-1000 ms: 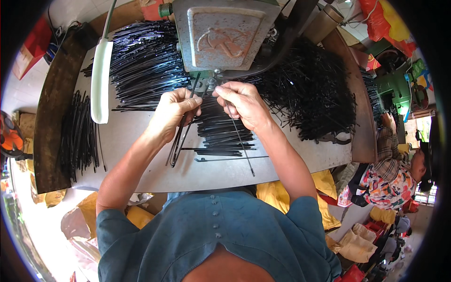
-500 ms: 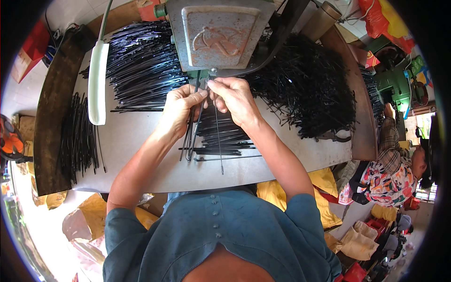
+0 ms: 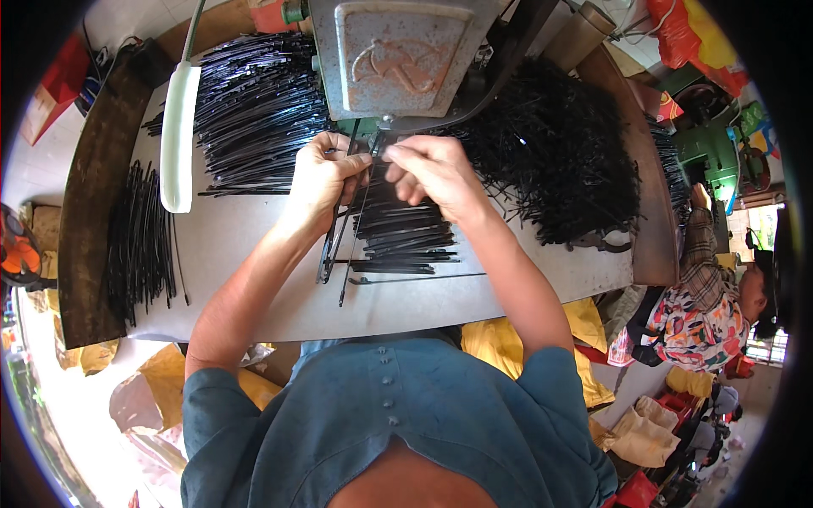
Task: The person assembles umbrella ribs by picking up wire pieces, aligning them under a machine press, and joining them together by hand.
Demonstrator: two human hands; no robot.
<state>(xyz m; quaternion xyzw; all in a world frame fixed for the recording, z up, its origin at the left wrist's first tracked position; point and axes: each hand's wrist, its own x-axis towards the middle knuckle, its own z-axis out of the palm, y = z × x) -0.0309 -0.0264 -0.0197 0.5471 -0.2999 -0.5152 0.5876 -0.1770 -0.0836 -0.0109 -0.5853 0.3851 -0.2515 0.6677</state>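
We see the left hand (image 3: 329,176) with its grip closed around a few slim black rods (image 3: 328,254), which slant down toward us, their lower ends over the pale table (image 3: 406,309) and their upper part near the underside of a grey metal machine housing (image 3: 402,63). The right hand (image 3: 436,176) is just beside it, fingers curled and blurred, thumb tip close to the top of the thinnest rod; we cannot tell whether its grip has anything in it. Beneath and between the hands we find a middle stack (image 3: 402,241) of similar rods lying crosswise, with a single rod (image 3: 423,278) on its near side. To our left lie a large combed stack (image 3: 262,127) and a smaller one (image 3: 135,254), with a white lamp shade (image 3: 179,144) above the table between them. To our right we have a tangled black heap (image 3: 555,152), a dark-handled tool (image 3: 603,244) at its near edge.
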